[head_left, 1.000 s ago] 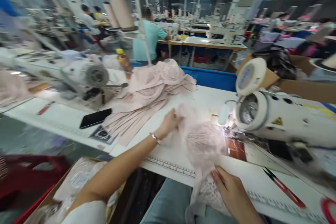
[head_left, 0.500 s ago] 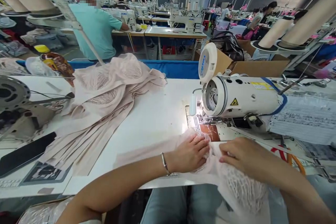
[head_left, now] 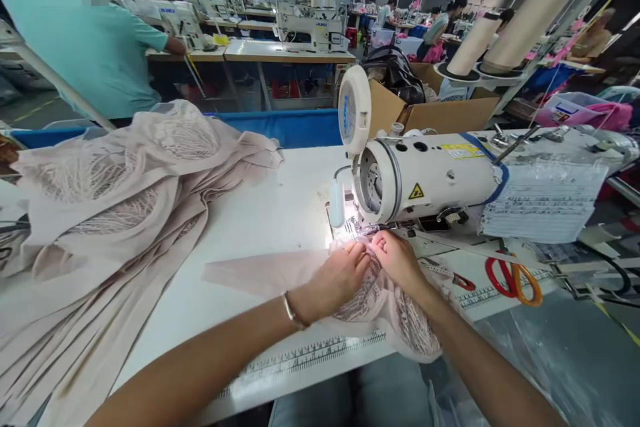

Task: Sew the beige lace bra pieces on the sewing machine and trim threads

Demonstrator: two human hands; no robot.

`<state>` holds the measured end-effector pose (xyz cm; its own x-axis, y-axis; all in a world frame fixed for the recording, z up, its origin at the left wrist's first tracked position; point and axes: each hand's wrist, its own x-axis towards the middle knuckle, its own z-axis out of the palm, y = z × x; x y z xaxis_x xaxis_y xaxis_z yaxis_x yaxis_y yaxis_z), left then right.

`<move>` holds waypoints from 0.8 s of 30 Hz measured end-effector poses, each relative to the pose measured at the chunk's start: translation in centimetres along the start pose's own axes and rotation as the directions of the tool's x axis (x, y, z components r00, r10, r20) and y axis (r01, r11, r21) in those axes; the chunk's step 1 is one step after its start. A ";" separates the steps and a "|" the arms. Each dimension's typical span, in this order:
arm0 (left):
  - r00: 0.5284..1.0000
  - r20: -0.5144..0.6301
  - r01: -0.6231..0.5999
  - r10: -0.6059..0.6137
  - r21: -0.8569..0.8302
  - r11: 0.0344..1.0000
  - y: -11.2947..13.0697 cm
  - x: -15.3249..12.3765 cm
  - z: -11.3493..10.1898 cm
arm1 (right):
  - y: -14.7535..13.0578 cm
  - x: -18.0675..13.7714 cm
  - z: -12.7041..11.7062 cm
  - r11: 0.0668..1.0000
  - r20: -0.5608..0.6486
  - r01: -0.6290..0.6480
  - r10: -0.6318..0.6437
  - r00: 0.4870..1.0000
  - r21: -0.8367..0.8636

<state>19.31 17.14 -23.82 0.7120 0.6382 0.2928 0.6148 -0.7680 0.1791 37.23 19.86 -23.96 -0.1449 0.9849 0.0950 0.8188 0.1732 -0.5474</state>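
Pale pink lace fabric (head_left: 367, 297) lies on the white table and hangs over its front edge. My left hand (head_left: 337, 278), with a bracelet on the wrist, is closed on the fabric just in front of the needle area. Close beside it, my right hand (head_left: 397, 257) pinches the same fabric right by the presser foot. Above both hands stands the white sewing machine (head_left: 435, 177), its lamp lighting the stitching spot. The needle itself is too small to make out. A sheer strip of the fabric stretches left across the table.
A heap of pink lace garments (head_left: 110, 187) covers the left side. Orange-and-red-handled scissors (head_left: 515, 277) lie at the right, near a small red-handled tool (head_left: 463, 281). A printed ruler (head_left: 310, 353) runs along the front edge. Behind the machine stands a cardboard box (head_left: 450, 113). Another person (head_left: 95, 47) sits ahead.
My right hand has moved up and in to the presser foot, next to my left. The lace has been drawn up from the lap onto the table. The view has turned right.
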 end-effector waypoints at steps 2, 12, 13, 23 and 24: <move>0.995 -0.024 0.093 -0.092 0.070 0.993 1.0 0.0 0.6 | 0.2 0.0 -0.1 1.000 -0.032 -0.003 0.004 0.999 0.016; 0.968 -0.223 0.085 -0.115 -0.139 0.987 0.5 -0.5 1.7 | -0.5 -0.5 0.0 0.998 -0.016 0.060 -0.060 0.998 -0.036; 0.967 -0.233 0.087 -0.101 -0.070 0.994 0.5 -0.5 1.9 | -0.4 -0.5 0.1 0.997 -0.047 0.073 -0.075 0.996 -0.036; 0.985 -0.156 0.108 -0.080 0.184 0.977 0.9 -1.0 2.1 | 0.1 -1.4 1.2 0.979 -0.237 0.203 -0.191 0.953 0.030; 0.984 -0.160 0.105 -0.076 0.181 0.978 0.9 -1.0 2.2 | 0.1 -1.5 1.2 0.974 -0.272 0.225 -0.214 0.938 0.009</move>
<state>19.92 15.92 -26.05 0.5996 0.6782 0.4249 0.7376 -0.6743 0.0356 36.84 18.39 -25.11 -0.1598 0.8873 0.4325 0.7605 0.3901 -0.5192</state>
